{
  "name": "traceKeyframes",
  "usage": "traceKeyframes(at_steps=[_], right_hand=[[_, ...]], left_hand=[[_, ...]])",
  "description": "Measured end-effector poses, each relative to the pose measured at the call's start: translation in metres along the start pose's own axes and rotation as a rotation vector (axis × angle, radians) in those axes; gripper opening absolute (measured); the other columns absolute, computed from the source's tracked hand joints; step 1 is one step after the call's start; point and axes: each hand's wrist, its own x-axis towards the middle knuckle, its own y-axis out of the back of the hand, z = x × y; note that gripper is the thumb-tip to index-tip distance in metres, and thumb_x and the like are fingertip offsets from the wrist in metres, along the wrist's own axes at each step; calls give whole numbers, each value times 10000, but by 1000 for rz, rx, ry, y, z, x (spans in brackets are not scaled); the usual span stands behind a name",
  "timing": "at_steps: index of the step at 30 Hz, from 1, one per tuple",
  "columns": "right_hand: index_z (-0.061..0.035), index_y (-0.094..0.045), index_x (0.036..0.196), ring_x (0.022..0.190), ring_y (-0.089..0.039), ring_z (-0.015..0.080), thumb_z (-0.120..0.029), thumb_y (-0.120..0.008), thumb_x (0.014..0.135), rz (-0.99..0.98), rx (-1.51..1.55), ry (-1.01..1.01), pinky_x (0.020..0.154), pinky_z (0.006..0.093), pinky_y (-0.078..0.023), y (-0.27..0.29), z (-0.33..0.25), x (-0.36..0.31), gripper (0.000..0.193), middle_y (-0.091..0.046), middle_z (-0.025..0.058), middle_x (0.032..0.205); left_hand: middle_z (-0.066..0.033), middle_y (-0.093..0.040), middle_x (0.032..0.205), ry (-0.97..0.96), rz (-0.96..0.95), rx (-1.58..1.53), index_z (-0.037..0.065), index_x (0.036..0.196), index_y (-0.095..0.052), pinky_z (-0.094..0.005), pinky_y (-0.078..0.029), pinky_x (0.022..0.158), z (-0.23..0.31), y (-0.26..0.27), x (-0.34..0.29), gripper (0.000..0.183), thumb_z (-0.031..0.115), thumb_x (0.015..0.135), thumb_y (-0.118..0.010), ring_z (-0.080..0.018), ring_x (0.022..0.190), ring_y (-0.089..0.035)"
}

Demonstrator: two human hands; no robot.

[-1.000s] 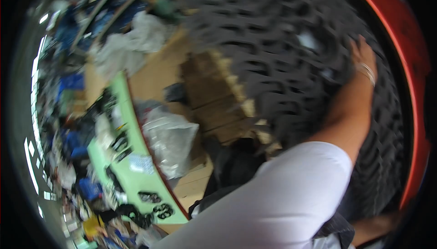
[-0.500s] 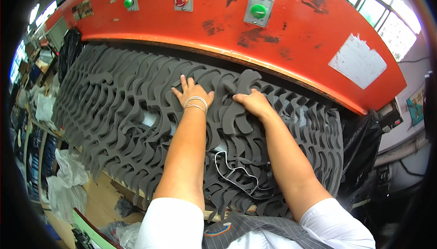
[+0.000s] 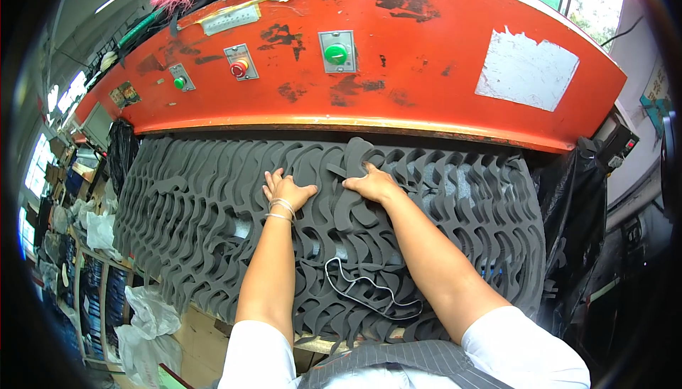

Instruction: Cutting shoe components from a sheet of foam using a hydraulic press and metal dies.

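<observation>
At the centre of the frame, a dark grey foam piece (image 3: pixel 349 213) is laid over a cut foam sheet (image 3: pixel 181 208), which is spread across the middle. The piece is touched by the right hand (image 3: pixel 375 186), its thumb extended; whether it is grasped or merely pressed cannot be told, as the fingertips are partly hidden. Just left of centre, the left hand (image 3: pixel 290 193) is rested on the sheet, fingers spread, grip released. Below, a pale cord (image 3: pixel 355 282) is looped. Across the top, an orange-red panel (image 3: pixel 419 55) is fitted with buttons.
</observation>
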Motion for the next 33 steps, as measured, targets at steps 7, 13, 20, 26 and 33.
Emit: traceKeyframes(at_steps=[7,13,20,26,33], right_hand=[[-38,-311,1423,1241,-410,349,-230,-750,695,-122,1174,40,1000,504,-367,3,37,-28,871,-429,214,1341],[19,-377,1318,1106,-535,306,-115,-716,634,-91,1387,526,978,425,-409,53,78,-116,775,-534,150,1209],[10,-414,1299,1015,-572,255,-560,-387,806,470,1249,1035,872,397,-488,121,35,-187,754,-555,160,1131],[29,-445,1272,1041,-557,250,-257,-657,685,6,936,769,923,383,-447,92,-46,-151,686,-558,142,1171],[60,-433,1310,1151,-514,298,-326,-746,629,44,503,14,982,367,-395,-25,-41,-8,843,-479,244,1292]], left_hand=[[-131,-325,1443,45,-81,-144,-26,1217,-572,-465,-64,1131,-4,11,4,802,451,581,-683,-292,1399,-126],[-162,-355,1388,-52,277,-188,53,1198,-587,-477,-96,1124,4,-16,-11,683,345,589,-694,-314,1365,-192],[-129,-344,1396,-208,276,-120,108,1200,-579,-508,-63,1130,15,-7,-23,584,283,656,-700,-326,1382,-153],[-117,-301,1461,-76,-25,202,52,1150,-642,-490,-16,1137,12,14,-15,620,467,689,-625,-283,1421,-54],[-133,-397,1339,-141,73,-210,-28,1130,-617,-425,-132,1127,1,2,-5,731,481,614,-716,-279,1339,-225]])
